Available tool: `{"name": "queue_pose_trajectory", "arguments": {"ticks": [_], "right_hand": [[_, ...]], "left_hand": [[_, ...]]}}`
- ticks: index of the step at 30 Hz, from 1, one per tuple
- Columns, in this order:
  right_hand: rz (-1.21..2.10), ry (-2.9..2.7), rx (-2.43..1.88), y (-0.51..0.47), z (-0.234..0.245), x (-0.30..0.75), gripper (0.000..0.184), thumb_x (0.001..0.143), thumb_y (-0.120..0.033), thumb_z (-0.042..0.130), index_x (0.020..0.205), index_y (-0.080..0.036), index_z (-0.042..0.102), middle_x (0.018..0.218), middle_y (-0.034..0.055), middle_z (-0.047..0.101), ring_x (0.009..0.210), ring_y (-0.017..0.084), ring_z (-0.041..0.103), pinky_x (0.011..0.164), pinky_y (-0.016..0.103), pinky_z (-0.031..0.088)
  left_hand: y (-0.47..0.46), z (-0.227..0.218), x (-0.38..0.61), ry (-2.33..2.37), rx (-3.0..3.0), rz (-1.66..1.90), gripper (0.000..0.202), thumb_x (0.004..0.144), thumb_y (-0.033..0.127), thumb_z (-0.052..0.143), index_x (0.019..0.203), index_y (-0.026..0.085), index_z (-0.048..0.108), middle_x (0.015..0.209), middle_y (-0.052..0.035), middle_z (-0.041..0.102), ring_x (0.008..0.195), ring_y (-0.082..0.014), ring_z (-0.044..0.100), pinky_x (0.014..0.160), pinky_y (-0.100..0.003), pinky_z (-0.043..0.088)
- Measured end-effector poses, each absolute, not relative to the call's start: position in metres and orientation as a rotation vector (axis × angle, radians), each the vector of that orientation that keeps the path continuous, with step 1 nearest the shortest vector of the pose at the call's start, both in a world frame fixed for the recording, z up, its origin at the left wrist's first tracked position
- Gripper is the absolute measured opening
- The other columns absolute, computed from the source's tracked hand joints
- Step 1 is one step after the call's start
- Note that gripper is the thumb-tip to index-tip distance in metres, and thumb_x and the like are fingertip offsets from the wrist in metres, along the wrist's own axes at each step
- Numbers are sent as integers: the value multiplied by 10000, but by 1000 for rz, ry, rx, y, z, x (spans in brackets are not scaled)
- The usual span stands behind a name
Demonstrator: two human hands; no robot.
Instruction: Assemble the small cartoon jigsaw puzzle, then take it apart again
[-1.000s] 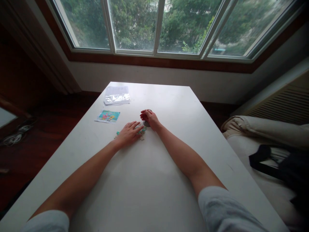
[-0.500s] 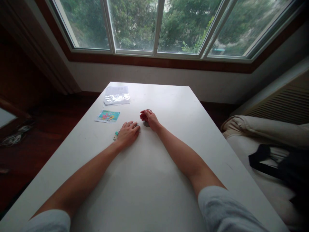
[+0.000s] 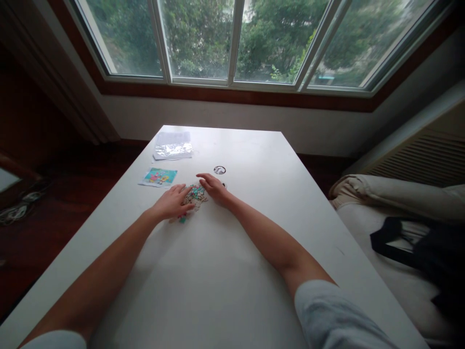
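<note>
A small heap of loose puzzle pieces (image 3: 194,195), teal and pale, lies on the white table (image 3: 232,271) between my hands. My left hand (image 3: 170,204) rests flat beside the heap on its left, fingers stretched toward it and touching its edge. My right hand (image 3: 214,187) lies flat on the heap's right side, fingers spread and pointing left. Neither hand holds anything. One teal piece (image 3: 182,220) sits apart just under my left hand.
A small colourful picture card (image 3: 158,177) lies left of the heap. A clear plastic bag (image 3: 173,145) lies farther back near the table's far left corner. A small round lid-like object (image 3: 219,170) sits behind my right hand. A cushioned seat with dark cloth (image 3: 399,237) stands at the right.
My right hand has come off the small round object and moved left to the heap, opening flat. My left hand slid left and back, uncovering the pieces.
</note>
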State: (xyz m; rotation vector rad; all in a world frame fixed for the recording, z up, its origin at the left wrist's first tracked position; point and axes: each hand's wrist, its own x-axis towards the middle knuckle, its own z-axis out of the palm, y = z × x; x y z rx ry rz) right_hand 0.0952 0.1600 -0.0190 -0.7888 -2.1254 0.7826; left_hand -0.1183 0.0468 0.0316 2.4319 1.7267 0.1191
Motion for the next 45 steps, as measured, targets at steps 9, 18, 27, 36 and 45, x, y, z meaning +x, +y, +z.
{"name": "queue_pose_trajectory", "arguments": {"ticks": [9, 18, 27, 36, 45], "right_hand": [[964, -2167, -692, 133, -9, 83, 435, 1051, -482, 431, 1396, -274, 595, 1414, 75, 613, 1328, 211, 552, 1159, 390, 383], [1509, -1652, -648, 123, -5, 66, 570, 943, -706, 489, 1332, -308, 616, 1374, 47, 640, 1350, 227, 539, 1161, 402, 393], [1702, -828, -706, 147, -7, 74, 486, 907, -687, 534, 1204, -313, 625, 1255, 43, 668, 1315, 223, 551, 1131, 432, 425], [1707, -666, -657, 157, -12, 77, 485, 931, -691, 505, 1172, -291, 636, 1186, 43, 675, 1216, 198, 608, 1055, 386, 488], [1426, -580, -708, 194, -9, 121, 471, 884, -677, 576, 1044, -238, 633, 1036, 48, 673, 1005, 184, 670, 896, 345, 575]], "left_hand": [[-2, 10, -138, 1636, 2541, 268, 901, 913, 679, 554, 1644, 283, 207, 1711, -128, 177, 1568, -371, 170, 1263, -561, 177], [22, -9, -108, 1833, 2447, 459, 1047, 862, 771, 545, 1642, 172, 186, 1698, -209, 158, 1572, -380, 151, 1262, -537, 191], [47, -9, -68, 2036, 2322, 451, 1069, 816, 827, 543, 1628, 203, 235, 1669, -226, 233, 1543, -413, 222, 1237, -547, 188], [59, -5, -57, 2061, 2359, 455, 781, 906, 658, 549, 1549, 237, 408, 1562, -184, 409, 1459, -373, 336, 1219, -541, 212], [70, -5, -62, 1999, 2425, 570, 550, 937, 550, 562, 1407, 266, 569, 1465, -139, 488, 1396, -326, 395, 1203, -499, 273]]}}
